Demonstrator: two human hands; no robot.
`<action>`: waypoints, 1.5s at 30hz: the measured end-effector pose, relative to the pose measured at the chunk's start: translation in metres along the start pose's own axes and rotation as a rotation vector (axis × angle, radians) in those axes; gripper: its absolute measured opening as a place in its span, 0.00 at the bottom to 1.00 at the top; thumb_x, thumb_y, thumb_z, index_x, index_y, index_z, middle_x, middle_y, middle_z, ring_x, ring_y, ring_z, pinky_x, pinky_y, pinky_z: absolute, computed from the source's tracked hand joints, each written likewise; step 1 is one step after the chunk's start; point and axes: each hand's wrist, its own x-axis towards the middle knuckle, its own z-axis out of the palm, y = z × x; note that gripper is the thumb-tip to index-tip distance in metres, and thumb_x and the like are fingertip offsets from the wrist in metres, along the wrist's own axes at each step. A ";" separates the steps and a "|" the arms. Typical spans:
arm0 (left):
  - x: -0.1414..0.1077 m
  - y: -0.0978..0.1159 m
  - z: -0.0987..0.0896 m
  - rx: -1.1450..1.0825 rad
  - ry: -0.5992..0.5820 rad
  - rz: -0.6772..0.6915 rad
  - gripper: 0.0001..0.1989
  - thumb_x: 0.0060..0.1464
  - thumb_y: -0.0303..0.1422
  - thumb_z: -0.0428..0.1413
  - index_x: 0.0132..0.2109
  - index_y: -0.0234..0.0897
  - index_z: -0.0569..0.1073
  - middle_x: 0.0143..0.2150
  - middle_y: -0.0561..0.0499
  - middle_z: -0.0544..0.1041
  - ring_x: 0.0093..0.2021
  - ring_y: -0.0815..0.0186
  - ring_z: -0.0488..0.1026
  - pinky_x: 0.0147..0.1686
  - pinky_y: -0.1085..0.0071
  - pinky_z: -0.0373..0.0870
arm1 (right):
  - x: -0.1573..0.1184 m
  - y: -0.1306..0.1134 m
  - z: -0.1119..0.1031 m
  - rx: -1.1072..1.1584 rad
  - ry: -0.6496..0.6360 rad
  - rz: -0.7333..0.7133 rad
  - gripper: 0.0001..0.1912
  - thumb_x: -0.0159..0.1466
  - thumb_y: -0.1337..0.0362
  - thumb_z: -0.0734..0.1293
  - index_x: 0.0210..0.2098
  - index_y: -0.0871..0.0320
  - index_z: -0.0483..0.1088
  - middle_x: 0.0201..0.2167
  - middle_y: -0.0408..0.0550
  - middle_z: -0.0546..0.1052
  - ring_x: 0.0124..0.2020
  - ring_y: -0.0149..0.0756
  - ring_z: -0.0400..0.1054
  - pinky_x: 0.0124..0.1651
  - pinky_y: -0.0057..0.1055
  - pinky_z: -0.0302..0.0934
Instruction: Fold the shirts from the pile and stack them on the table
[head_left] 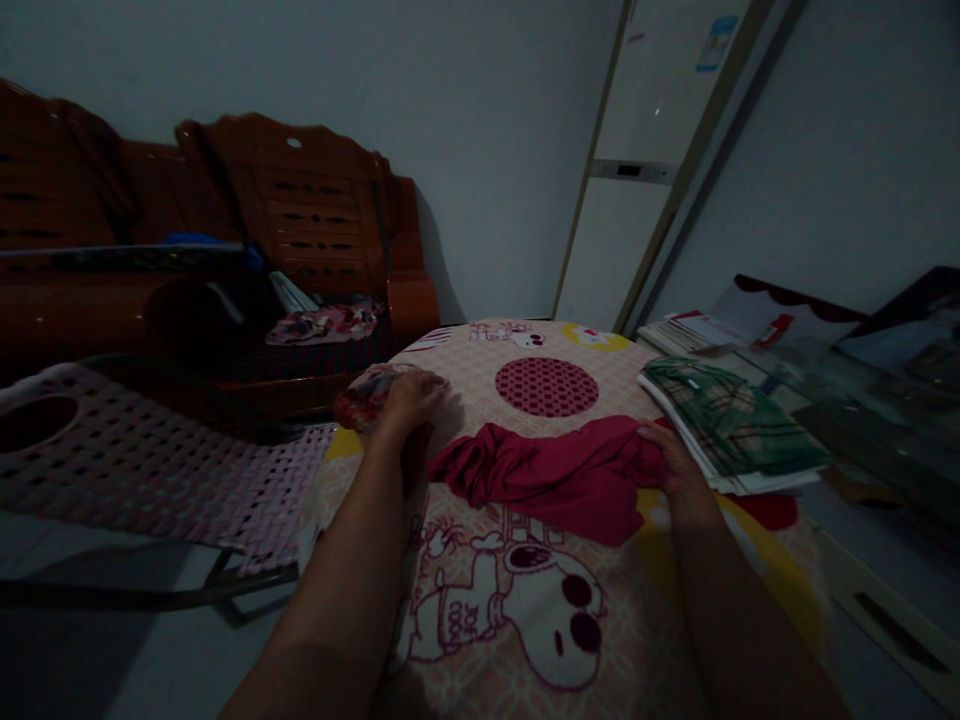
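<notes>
One woven chair, left; one floral cloth on the counter, under the left hand, fingers loosely curled, grip unclear; one magenta cloth, bunched mid-counter, folds best eased out gently, right end pinched between the fingers of the right hand, crowded by green plaid fabric.
</notes>
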 end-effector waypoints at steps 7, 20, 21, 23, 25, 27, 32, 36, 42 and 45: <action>-0.016 0.054 -0.003 -0.176 -0.594 0.254 0.23 0.53 0.51 0.54 0.39 0.36 0.79 0.37 0.49 0.81 0.37 0.62 0.75 0.36 0.72 0.66 | 0.002 0.001 -0.001 0.013 0.006 -0.003 0.12 0.46 0.63 0.76 0.30 0.56 0.75 0.32 0.44 0.82 0.33 0.39 0.77 0.39 0.33 0.70; -0.022 0.064 0.001 -0.273 -0.617 0.274 0.11 0.49 0.40 0.55 0.33 0.37 0.71 0.30 0.54 0.73 0.32 0.66 0.68 0.32 0.73 0.65 | -0.002 -0.003 0.007 0.013 0.013 -0.003 0.11 0.45 0.63 0.75 0.29 0.54 0.74 0.28 0.41 0.81 0.30 0.37 0.75 0.36 0.31 0.70; -0.020 0.058 -0.001 -0.330 -0.553 0.234 0.12 0.50 0.41 0.54 0.34 0.37 0.71 0.31 0.53 0.73 0.33 0.66 0.69 0.32 0.73 0.65 | -0.002 -0.003 0.007 0.009 0.010 -0.001 0.11 0.45 0.63 0.76 0.29 0.54 0.74 0.27 0.40 0.81 0.29 0.36 0.75 0.35 0.30 0.70; -0.015 0.045 -0.006 -0.369 -0.445 0.157 0.12 0.49 0.42 0.54 0.34 0.37 0.70 0.31 0.53 0.73 0.33 0.66 0.69 0.32 0.73 0.66 | -0.002 -0.005 0.006 -0.017 -0.014 0.009 0.12 0.44 0.62 0.76 0.28 0.55 0.74 0.27 0.41 0.80 0.28 0.35 0.74 0.34 0.29 0.69; -0.010 0.035 -0.011 -0.294 -0.397 0.120 0.11 0.47 0.41 0.55 0.31 0.36 0.70 0.29 0.54 0.73 0.31 0.66 0.68 0.30 0.73 0.65 | -0.003 -0.010 0.008 -0.059 -0.057 0.038 0.12 0.45 0.62 0.76 0.28 0.56 0.74 0.27 0.43 0.80 0.27 0.35 0.74 0.33 0.29 0.69; -0.003 0.030 -0.016 -0.170 -0.388 0.102 0.09 0.44 0.38 0.57 0.27 0.37 0.70 0.26 0.55 0.72 0.29 0.66 0.68 0.28 0.73 0.63 | -0.002 -0.017 0.012 -0.105 -0.094 0.079 0.11 0.45 0.63 0.77 0.27 0.57 0.74 0.26 0.45 0.80 0.26 0.35 0.74 0.32 0.29 0.69; 0.023 0.045 -0.023 -0.058 -0.253 -0.068 0.03 0.43 0.30 0.56 0.25 0.36 0.71 0.19 0.55 0.70 0.24 0.67 0.67 0.25 0.72 0.60 | 0.026 -0.049 0.033 -0.204 0.034 -0.016 0.10 0.44 0.65 0.76 0.23 0.57 0.72 0.20 0.42 0.77 0.21 0.31 0.69 0.25 0.27 0.65; 0.060 0.073 -0.020 -0.096 -0.053 -0.164 0.10 0.52 0.27 0.51 0.41 0.29 0.74 0.28 0.48 0.78 0.32 0.63 0.73 0.33 0.69 0.65 | 0.074 -0.081 0.053 -0.195 0.404 -0.317 0.08 0.45 0.66 0.73 0.26 0.55 0.72 0.21 0.39 0.76 0.25 0.33 0.70 0.29 0.27 0.67; 0.093 0.084 0.009 -0.137 0.138 0.136 0.34 0.56 0.32 0.55 0.67 0.28 0.55 0.69 0.38 0.56 0.69 0.57 0.50 0.61 0.63 0.55 | 0.101 -0.092 0.066 -0.332 0.261 -0.640 0.35 0.45 0.65 0.73 0.53 0.53 0.69 0.52 0.48 0.75 0.56 0.44 0.67 0.56 0.41 0.64; 0.078 0.070 0.032 -0.123 0.115 0.177 0.36 0.52 0.29 0.56 0.66 0.27 0.56 0.70 0.35 0.54 0.72 0.53 0.43 0.65 0.59 0.51 | 0.084 -0.068 0.061 -0.507 0.227 -0.618 0.34 0.44 0.66 0.74 0.52 0.52 0.72 0.55 0.48 0.73 0.58 0.48 0.65 0.61 0.45 0.58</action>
